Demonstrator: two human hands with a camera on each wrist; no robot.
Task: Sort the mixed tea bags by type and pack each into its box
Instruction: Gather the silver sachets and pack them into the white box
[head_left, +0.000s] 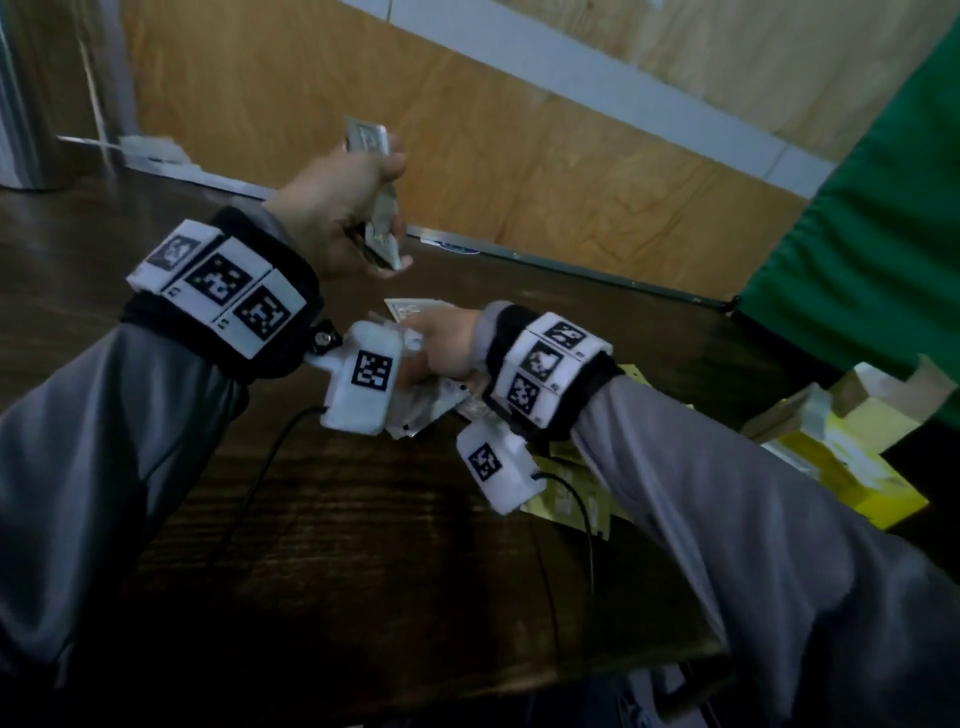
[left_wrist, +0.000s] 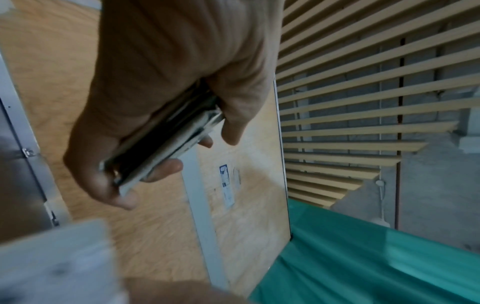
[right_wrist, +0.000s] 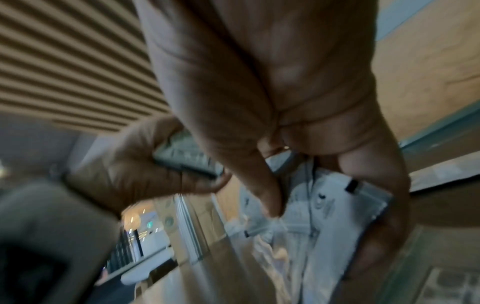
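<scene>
Your left hand (head_left: 337, 208) grips a stack of silver tea bags (head_left: 382, 228); your right hand (head_left: 447, 345) pinches another from the pile (mid-sort), add it next.

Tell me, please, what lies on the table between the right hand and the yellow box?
In the head view, loose yellow tea bags lie between the right hand and the yellow box, partly hidden by the forearm.

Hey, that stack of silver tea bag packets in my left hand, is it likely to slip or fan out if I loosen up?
Probably, yes. The stack of silver packets is several thin, loose sachets held only by the left hand, with thumb and fingers clamping its faces. Their foil looks glossy, so likely slippery. Edges already sit uneven in the left wrist view, suggesting they would fan out. They seem light and bendable.
</scene>
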